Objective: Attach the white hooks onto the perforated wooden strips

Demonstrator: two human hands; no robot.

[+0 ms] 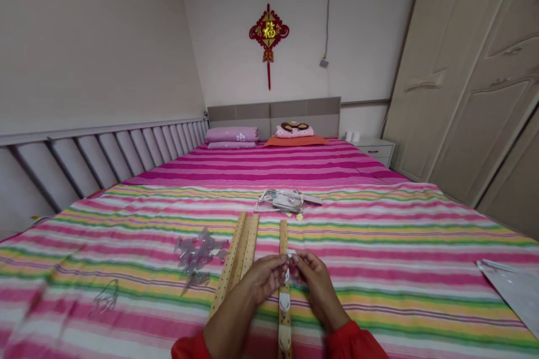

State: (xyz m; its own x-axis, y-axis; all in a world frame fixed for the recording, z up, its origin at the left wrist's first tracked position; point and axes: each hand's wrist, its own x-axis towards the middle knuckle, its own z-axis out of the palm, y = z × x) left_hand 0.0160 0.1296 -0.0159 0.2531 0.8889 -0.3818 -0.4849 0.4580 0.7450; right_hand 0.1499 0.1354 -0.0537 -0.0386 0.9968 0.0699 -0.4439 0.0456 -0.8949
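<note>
My left hand (269, 276) and my right hand (310, 272) meet over a narrow wooden strip (283, 231). Their fingertips pinch a small white piece (291, 253) between them; its exact kind is too small to make out. Below the fingers, a white tag with a silvery loop (284, 304) lies on the strip. Nearer to me, a paler piece (284, 339) also rests on it. Left of my hands, wooden strips with rows of small holes (236, 263) lie side by side. Beyond them is a pile of small clear plastic bags (200, 255).
A clear bag of small items (283, 200) lies ahead, with yellow bits (299, 217) beside it. Thin wire or cord (107, 295) is at left, a white plastic packet (511, 291) at right. Striped cloth (400, 269) covers the bed; a railing (96, 151) runs along its left.
</note>
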